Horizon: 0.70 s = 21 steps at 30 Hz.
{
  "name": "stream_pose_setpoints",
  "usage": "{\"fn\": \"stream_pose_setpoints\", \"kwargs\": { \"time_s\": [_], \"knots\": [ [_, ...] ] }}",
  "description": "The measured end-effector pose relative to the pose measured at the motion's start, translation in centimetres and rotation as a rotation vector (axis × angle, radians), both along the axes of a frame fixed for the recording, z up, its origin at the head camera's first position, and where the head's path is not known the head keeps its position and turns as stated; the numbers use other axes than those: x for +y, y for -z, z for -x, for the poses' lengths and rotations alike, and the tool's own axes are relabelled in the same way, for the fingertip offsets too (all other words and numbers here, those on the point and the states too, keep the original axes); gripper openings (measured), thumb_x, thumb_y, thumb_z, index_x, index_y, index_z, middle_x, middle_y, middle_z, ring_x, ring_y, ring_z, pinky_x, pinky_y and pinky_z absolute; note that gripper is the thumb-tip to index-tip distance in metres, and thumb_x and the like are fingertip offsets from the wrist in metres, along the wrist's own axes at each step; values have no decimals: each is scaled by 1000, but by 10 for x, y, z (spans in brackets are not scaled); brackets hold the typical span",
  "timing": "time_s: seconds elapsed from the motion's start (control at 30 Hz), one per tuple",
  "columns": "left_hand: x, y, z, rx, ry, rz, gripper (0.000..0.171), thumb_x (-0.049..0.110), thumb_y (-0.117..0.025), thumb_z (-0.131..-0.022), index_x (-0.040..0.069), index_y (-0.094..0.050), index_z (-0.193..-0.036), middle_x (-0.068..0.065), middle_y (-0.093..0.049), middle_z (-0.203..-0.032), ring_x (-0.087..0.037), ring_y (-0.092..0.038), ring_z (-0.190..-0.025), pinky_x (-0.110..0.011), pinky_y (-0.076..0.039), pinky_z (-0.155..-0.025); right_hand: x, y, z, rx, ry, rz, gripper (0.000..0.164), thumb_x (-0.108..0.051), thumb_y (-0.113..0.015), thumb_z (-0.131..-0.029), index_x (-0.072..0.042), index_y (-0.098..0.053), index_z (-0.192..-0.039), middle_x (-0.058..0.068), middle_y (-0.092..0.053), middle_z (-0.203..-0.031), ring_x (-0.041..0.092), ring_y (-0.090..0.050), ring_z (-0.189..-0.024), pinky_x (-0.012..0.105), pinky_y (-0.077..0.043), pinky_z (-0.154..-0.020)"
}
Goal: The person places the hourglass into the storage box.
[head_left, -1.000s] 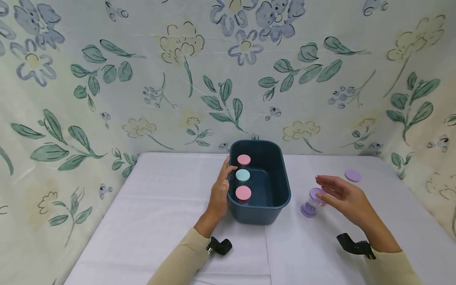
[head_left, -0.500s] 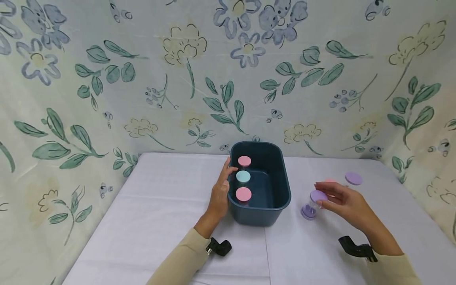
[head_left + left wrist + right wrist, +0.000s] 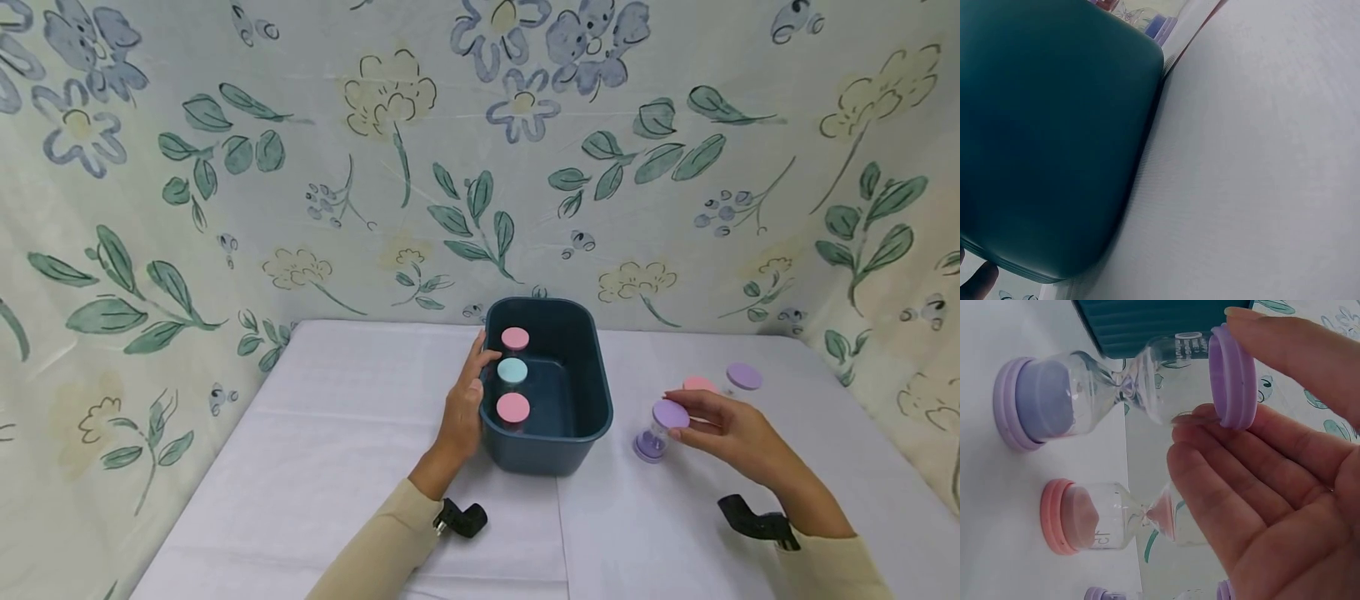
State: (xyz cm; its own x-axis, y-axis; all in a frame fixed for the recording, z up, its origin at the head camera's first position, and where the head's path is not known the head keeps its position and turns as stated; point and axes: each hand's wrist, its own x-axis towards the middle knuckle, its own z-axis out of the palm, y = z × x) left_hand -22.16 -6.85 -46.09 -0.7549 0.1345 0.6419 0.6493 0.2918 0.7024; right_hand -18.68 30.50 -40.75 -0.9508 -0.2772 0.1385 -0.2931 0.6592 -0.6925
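My left hand grips the left wall of a dark blue bin, with a finger bent over the rim. Inside along that side stand a pink-capped sand timer, a light-blue-capped one and another pink-capped one. Right of the bin, my right hand pinches the upper end of a purple-capped sand timer between thumb and fingers. This timer stands upright, its purple sand in the lower bulb, as the right wrist view shows.
Behind my right hand are a pink-capped sand timer and a second purple-capped timer. A white cloth covers the table. A floral curtain hangs along its back edge.
My right hand has closed its thumb and fingers on the top of the purple-capped timer. The left hand and the bin stay in place; the head view has shifted slightly.
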Motion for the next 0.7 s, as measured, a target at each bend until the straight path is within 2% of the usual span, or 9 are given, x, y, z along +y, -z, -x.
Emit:
{"fn": "stream_pose_setpoints", "kwargs": {
  "time_s": [0.13, 0.2, 0.33, 0.47, 0.57, 0.7],
  "knots": [
    [0, -2, 0, -1, 14, -9, 47, 19, -21, -99, 13, -43, -140, -9, -18, -160, -23, -17, -146, -55, -23, -112, 1, 0, 0, -32, -5, -6, 60, -31, -73, -86, -1, -52, -134, 21, -55, -132, 32, -60, -114, 28, -56, -79],
    [0, -1, 0, -4, 22, -13, 47, 17, -21, -98, 13, -44, -139, -8, -18, -160, -22, -17, -146, -55, -24, -112, 1, 2, -1, -53, -3, -12, 62, -33, -72, -86, 0, -51, -134, 23, -54, -133, 40, -58, -114, 31, -56, -78],
    [-1, -1, -1, -10, 23, -4, 46, 16, -22, -99, 13, -43, -139, -7, -18, -160, -23, -17, -146, -54, -25, -112, 0, 5, -2, -75, 19, -25, 62, -35, -71, -86, -2, -51, -134, 22, -56, -131, 40, -58, -114, 32, -56, -79],
    [0, -4, -5, -10, 23, 0, 47, 8, -23, -96, 7, -43, -139, -13, -18, -159, -30, -17, -146, -57, -24, -111, 0, 5, -2, -77, 19, -24, 61, -35, -72, -86, -2, -52, -133, 21, -57, -131, 40, -59, -114, 32, -56, -79],
    [0, -13, -11, -17, 38, -12, 46, 6, -24, -96, 0, -43, -137, -19, -18, -158, -37, -17, -145, -59, -22, -111, -1, 4, -2, -74, 6, -20, 62, -33, -72, -86, -1, -51, -134, 22, -57, -130, 40, -59, -113, 33, -56, -80],
    [1, -32, -25, -40, 40, -23, 47, 22, -21, -102, -5, -44, -134, -26, -20, -156, -42, -19, -143, -60, -22, -110, -2, 3, -2, -70, 4, -20, 61, -32, -72, -85, 0, -52, -133, 22, -57, -129, 39, -59, -112, 34, -56, -79]
  ]
}}
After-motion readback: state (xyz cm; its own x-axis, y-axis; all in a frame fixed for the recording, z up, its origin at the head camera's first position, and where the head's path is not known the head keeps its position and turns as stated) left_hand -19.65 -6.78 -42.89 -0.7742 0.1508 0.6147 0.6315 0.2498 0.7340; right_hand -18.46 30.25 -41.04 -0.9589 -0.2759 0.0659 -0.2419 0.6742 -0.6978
